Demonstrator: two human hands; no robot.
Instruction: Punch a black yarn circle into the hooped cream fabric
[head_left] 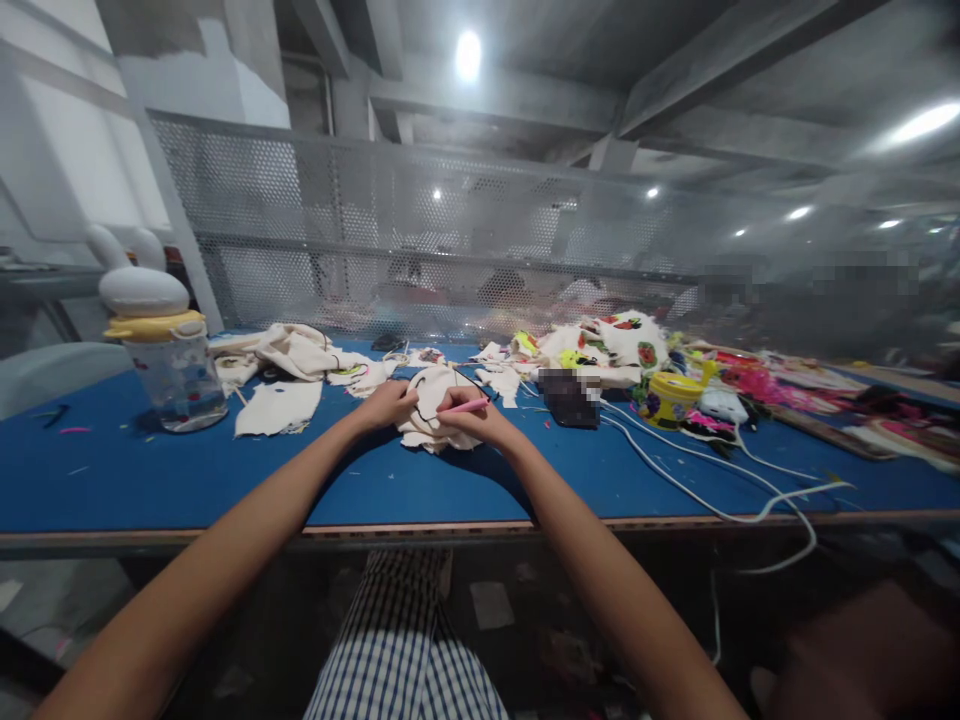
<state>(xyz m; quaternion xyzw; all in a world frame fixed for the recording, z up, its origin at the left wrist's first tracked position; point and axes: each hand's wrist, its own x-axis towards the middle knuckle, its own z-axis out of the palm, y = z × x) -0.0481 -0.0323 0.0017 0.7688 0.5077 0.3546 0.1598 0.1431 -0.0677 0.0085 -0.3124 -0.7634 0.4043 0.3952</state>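
In the middle of the blue table, cream fabric [429,436] lies bunched between my hands, with a dark cord or thread [421,408] running across it. My left hand [385,406] grips the fabric's left side with fingers pressed together. A slim pink pen-like tool [468,406] is pinched in my right hand [481,424] over the right side of the fabric. Its tip is hidden by my fingers, so its exact kind cannot be told. Just left of my left hand lies a flat cream piece [277,408], with a heap of cream cloth [289,352] behind it.
A bunny-eared clear bottle [174,385] stands at left. To the right are a dark phone [570,398], white cables [675,480], a yellow tub [667,400] and colourful fabric scraps [630,342]. A perforated metal panel [450,240] runs along the table's back.
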